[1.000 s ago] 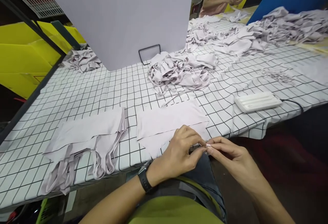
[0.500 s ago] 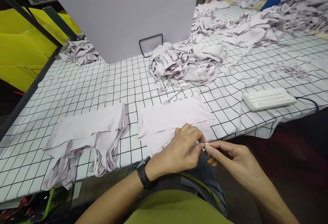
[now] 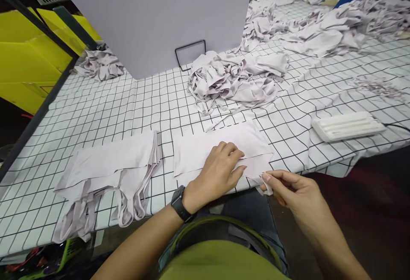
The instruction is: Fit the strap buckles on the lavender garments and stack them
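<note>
A pale pink strappy garment [image 3: 192, 154] lies flat near the table's front edge. My left hand [image 3: 221, 166] rests on it, fingers spread and holding nothing. At the garment's lower right corner, my right hand [image 3: 299, 190] pinches a thin pale strap [image 3: 267, 187] between thumb and fingertips, just past the table edge. To the left lies a neat stack of similar garments [image 3: 109, 158], their straps hanging toward the front edge. Whether the right fingers hold anything smaller besides the strap is hidden.
Behind the garment is a crumpled heap of pale fabric [image 3: 230, 79], near a large grey panel [image 3: 153, 19]. A white ribbed device [image 3: 349, 127] with a cable lies right. More fabric piles [image 3: 326, 36] cover the back right, where part of another person shows.
My left hand has let go at the pinch with the right and moved up and left onto the garment. The right hand has shifted slightly right, and the strap now shows in it.
</note>
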A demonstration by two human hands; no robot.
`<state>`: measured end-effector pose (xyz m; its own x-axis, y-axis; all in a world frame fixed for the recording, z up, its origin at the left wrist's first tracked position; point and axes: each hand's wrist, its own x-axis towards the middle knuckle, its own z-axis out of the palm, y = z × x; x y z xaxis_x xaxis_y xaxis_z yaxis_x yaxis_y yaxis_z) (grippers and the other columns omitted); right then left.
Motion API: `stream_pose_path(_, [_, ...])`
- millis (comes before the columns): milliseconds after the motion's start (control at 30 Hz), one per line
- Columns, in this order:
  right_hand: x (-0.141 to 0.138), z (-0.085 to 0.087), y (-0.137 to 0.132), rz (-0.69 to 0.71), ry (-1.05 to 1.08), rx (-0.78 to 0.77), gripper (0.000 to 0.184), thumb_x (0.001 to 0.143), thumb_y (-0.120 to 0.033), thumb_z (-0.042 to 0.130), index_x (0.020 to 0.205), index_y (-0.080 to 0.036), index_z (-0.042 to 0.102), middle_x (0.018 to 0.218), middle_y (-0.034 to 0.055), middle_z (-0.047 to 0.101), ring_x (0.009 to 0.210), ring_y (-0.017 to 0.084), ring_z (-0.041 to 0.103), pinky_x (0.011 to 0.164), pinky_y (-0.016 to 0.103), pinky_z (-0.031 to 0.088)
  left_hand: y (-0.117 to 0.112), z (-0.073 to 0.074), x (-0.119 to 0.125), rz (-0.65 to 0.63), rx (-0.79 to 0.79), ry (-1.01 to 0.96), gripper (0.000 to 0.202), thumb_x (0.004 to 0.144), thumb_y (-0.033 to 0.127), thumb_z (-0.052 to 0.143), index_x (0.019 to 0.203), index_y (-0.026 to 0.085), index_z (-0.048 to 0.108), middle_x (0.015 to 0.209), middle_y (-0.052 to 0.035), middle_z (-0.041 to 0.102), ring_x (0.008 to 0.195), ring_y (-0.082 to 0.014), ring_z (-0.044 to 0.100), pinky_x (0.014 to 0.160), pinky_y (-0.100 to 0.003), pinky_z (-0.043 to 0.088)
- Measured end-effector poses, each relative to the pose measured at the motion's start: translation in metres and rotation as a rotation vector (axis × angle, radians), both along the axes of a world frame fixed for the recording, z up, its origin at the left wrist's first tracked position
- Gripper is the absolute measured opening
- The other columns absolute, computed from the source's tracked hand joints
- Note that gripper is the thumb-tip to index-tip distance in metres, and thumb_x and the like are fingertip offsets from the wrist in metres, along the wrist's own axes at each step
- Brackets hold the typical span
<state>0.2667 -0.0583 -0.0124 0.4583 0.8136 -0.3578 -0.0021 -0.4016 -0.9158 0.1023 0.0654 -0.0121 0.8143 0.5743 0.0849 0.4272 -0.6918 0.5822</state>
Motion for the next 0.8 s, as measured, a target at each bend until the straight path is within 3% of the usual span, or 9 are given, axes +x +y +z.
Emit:
stream_pose_path(100, [-0.001, 0.002, 0.009, -0.07, 0.039, -0.02, 0.042, 0.068, -0.057, 0.086, 0.074, -0.015, 0.078, 0.047, -0.0027, 0.048, 0.044, 0.009, 0.038, 0.04, 0.022, 0.037, 0.009, -0.004, 0.01, -0.03, 0.112, 0.184, 0.014, 0.099, 0.023, 0.057, 0.106, 0.015, 0.066, 0.114, -0.0108, 0.064, 0.105, -0.0282, 0.056, 0.087, -0.043, 0.049])
stream_pose_path(200, [-0.001, 0.001, 0.016, -0.091, 0.105, -0.04, 0.04, 0.066, -0.053, 0.088, 0.073, -0.015, 0.078, 0.05, -0.0006, 0.055, 0.047, 0.01, 0.045, 0.044, 0.022, 0.041, 0.013, -0.007, 0.017, -0.01, 0.152, 0.235, 0.017, 0.098, 0.013, 0.051, 0.098, 0.014, 0.069, 0.108, -0.0103, 0.066, 0.101, -0.0266, 0.057, 0.085, -0.041, 0.05])
stream_pose_path(300, [-0.003, -0.004, 0.023, -0.111, 0.179, -0.065, 0.04, 0.063, -0.052, 0.089, 0.07, -0.015, 0.078, 0.056, 0.0036, 0.063, 0.049, 0.012, 0.053, 0.046, 0.022, 0.045, 0.016, -0.013, 0.017, 0.018, 0.112, 0.142, 0.015, 0.098, 0.017, 0.056, 0.095, 0.015, 0.07, 0.103, -0.0086, 0.067, 0.097, -0.0246, 0.058, 0.083, -0.039, 0.049])
stream_pose_path(467, [-0.01, -0.011, 0.037, -0.132, 0.222, -0.047, 0.035, 0.069, -0.048, 0.085, 0.06, -0.016, 0.072, 0.055, 0.0027, 0.063, 0.048, 0.01, 0.054, 0.046, 0.019, 0.045, 0.016, -0.024, 0.014, 0.076, 0.047, -0.104, 0.013, 0.096, 0.017, 0.062, 0.088, 0.017, 0.072, 0.092, -0.0047, 0.07, 0.09, -0.0211, 0.061, 0.081, -0.038, 0.047])
stream_pose_path(633, [-0.012, -0.012, 0.049, -0.191, 0.226, -0.043, 0.034, 0.066, -0.044, 0.085, 0.056, -0.016, 0.069, 0.052, 0.0019, 0.061, 0.046, 0.009, 0.053, 0.044, 0.018, 0.044, 0.012, -0.031, 0.016, 0.072, 0.103, -0.257, 0.012, 0.093, 0.012, 0.063, 0.085, 0.016, 0.071, 0.087, -0.0038, 0.07, 0.085, -0.0191, 0.06, 0.078, -0.036, 0.045])
stream_pose_path(800, [-0.01, -0.013, 0.053, -0.175, 0.233, -0.021, 0.033, 0.067, -0.043, 0.084, 0.055, -0.016, 0.068, 0.048, 0.0002, 0.057, 0.043, 0.008, 0.048, 0.041, 0.017, 0.04, 0.011, -0.035, 0.017, 0.045, 0.196, -0.284, 0.02, 0.098, 0.016, 0.057, 0.082, 0.015, 0.068, 0.085, -0.0049, 0.069, 0.084, -0.0193, 0.058, 0.077, -0.036, 0.044])
